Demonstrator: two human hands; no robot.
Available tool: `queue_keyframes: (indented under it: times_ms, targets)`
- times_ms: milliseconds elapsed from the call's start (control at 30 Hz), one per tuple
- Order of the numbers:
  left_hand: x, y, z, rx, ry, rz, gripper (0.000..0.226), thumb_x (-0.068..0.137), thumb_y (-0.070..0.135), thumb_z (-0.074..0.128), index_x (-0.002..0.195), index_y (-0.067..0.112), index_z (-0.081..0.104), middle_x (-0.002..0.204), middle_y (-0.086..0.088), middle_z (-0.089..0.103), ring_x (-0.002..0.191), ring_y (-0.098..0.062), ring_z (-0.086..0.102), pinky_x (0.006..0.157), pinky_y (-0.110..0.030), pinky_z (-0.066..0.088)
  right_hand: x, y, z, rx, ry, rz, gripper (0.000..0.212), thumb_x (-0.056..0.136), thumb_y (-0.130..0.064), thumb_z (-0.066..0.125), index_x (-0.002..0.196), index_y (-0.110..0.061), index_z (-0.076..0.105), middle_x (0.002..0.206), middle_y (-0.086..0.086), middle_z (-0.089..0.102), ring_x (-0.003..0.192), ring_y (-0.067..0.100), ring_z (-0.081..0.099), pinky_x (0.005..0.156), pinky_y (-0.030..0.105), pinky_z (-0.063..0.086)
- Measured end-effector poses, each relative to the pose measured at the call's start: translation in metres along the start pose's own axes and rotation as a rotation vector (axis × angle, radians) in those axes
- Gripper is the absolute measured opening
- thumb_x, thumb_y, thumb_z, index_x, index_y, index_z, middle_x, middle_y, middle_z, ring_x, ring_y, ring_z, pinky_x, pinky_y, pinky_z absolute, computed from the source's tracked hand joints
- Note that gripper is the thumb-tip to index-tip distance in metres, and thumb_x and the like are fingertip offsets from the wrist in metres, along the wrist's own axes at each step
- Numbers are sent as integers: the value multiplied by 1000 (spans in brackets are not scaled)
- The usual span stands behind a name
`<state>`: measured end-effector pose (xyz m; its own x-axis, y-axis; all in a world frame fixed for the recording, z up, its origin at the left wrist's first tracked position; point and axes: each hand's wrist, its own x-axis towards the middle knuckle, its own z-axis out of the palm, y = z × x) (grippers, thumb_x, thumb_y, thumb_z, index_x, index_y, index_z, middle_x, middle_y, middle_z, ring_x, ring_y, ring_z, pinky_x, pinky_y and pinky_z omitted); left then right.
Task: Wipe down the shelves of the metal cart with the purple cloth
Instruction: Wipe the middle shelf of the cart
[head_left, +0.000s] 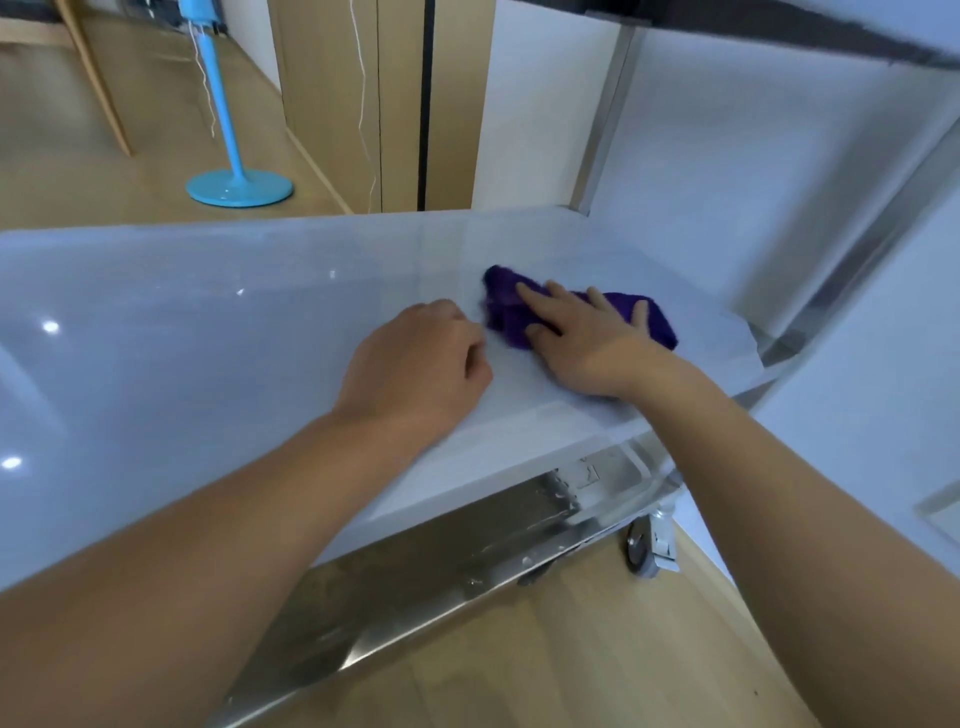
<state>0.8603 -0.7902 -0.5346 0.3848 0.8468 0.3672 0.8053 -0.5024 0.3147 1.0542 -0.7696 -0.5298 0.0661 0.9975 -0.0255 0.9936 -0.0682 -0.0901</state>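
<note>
Purple cloth (500, 312), bunched and fuzzy, lies on the pale glossy shelf (208, 338) of the metal cart (852, 270), just in front of the upright steel corner post (605, 124). The right hand (587, 348) presses it flat, fingers straight and spread, not curled round it. The left hand (415, 358) rests on the shelf farther from the post, fingers curled under, nothing visible in them. Wiping looks under way at the post end. The long stretch away from the post and the smeared bare steel lower shelf (395, 587) probably remain.
</note>
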Motion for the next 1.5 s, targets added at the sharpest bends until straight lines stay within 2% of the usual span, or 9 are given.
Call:
queue_keyframes:
  times_ms: [133, 267, 467, 700, 800, 933, 1033, 1333, 1500]
  targets:
    - [0, -2, 5, -10, 27, 14, 26, 93, 28, 47, 102, 22, 71, 106, 3, 59, 98, -20, 54, 81, -42, 50, 14, -22, 10, -4, 19, -83, 51, 101, -41, 20, 147, -53, 1, 162, -15, 4, 149, 29, -1, 108, 69, -7]
    - [1, -1, 11, 23, 25, 22, 30, 96, 30, 44, 107, 21, 71, 111, 5, 57, 102, -18, 52, 85, -39, 50, 72, -15, 0, -46, -5, -30, 54, 100, -33, 21, 151, -43, 4, 162, -9, 4, 147, 35, 2, 106, 74, -1]
    - [4, -2, 11, 15, 37, 22, 29, 95, 30, 45, 105, 21, 71, 108, 6, 58, 98, -16, 54, 85, -38, 51, 115, -14, -10, 4, -22, 39, 57, 100, -29, 22, 151, -45, 1, 162, -11, 3, 149, 33, -1, 108, 71, -5]
    - [2, 0, 8, -14, 54, 23, 25, 93, 28, 49, 96, 19, 72, 100, 5, 55, 87, -14, 52, 77, -36, 49, 46, -36, 9, -45, -27, -348, 55, 101, -40, 25, 149, -49, 0, 163, -9, 1, 150, 29, -2, 110, 68, -2]
    - [2, -1, 8, -4, 50, 9, 27, 94, 30, 48, 101, 21, 72, 103, 6, 55, 90, -16, 54, 79, -39, 50, 63, -23, 0, -46, -41, -257, 50, 103, -38, 21, 150, -49, 4, 163, -10, 4, 150, 26, 0, 112, 67, -1]
    - [1, -1, 7, -36, 41, 5, 26, 93, 29, 50, 103, 21, 72, 104, 6, 56, 92, -16, 56, 81, -39, 52, 100, 35, -19, -39, -41, 73, 50, 104, -36, 18, 152, -42, 4, 163, -7, 3, 150, 29, 1, 115, 59, -4]
    - [3, -2, 8, -33, 61, 13, 25, 93, 29, 51, 102, 20, 72, 103, 5, 57, 91, -16, 57, 81, -39, 53, 105, 56, -16, -35, -46, 156, 52, 103, -35, 20, 151, -46, 3, 163, -12, 3, 150, 27, 0, 111, 67, -4]
    - [3, 2, 1, -6, 42, -6, 22, 90, 27, 51, 88, 16, 71, 95, 2, 59, 82, -18, 56, 75, -39, 50, 52, -43, 10, -27, 6, -206, 57, 101, -37, 27, 150, -46, 2, 163, -9, 3, 149, 31, 0, 109, 70, -4]
    - [-6, 0, -17, 50, 64, -83, 27, 93, 27, 46, 73, 13, 56, 80, -5, 58, 75, -25, 57, 66, -37, 46, 48, -49, 1, 15, -20, -180, 53, 102, -33, 23, 150, -47, 5, 163, -10, 5, 150, 27, 2, 110, 70, -3]
